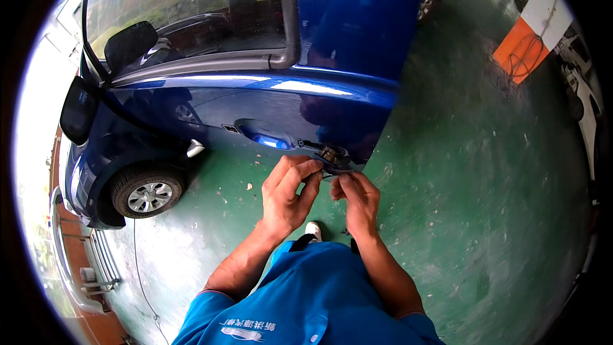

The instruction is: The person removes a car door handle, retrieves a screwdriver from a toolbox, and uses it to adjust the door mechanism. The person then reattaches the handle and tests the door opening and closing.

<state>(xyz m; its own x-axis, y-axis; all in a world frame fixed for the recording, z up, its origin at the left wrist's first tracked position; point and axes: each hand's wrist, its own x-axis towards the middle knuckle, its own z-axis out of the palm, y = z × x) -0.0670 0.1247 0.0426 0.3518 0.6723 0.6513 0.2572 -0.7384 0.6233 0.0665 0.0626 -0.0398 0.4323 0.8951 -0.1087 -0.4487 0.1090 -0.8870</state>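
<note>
Left pinch: here is the left hand (288, 197), thumb and forefinger drawn together on the near edge of a small dark part (337, 170) (exactly what sits between the pads is too small to tell).
Right pinch: the right hand (359, 197) comes in from four o'clock, thumb and bent forefinger closed on the same dark part from its other side.
Dark part: it sits between the two sets of fingertips, right up against the door's edge of the handle area, tilted, its outline partly covered by fingers.
Opening: just above the part, toward twelve o'clock, a brownish metal mechanism (329, 154) shows in a gap in the bodywork.
Handle recess: at ten o'clock from the fingers, a scooped recess (273, 142) catches a bright blue-white gleam, with a small dark slot (230, 129) farther along that line.
Blue door: the glossy door (236, 105) spreads from nine to twelve, window trim (191, 66) in grey along its upper part.
Wing mirror: black wing mirror (78, 110), well out between nine and ten.
Wheel: silver-spoked front wheel (150, 198) at nine, its tyre on the green floor (466, 185).
Wearer: a blue shirt (294, 300) fills six o'clock, one pale shoe (313, 230) peeping out just above it.
Pillar: away at two o'clock, an orange-and-white pillar (520, 51), dark cable (525, 57) looped against it.
White car: beyond, between two and three, a white car (586, 105) at the rim.
</note>
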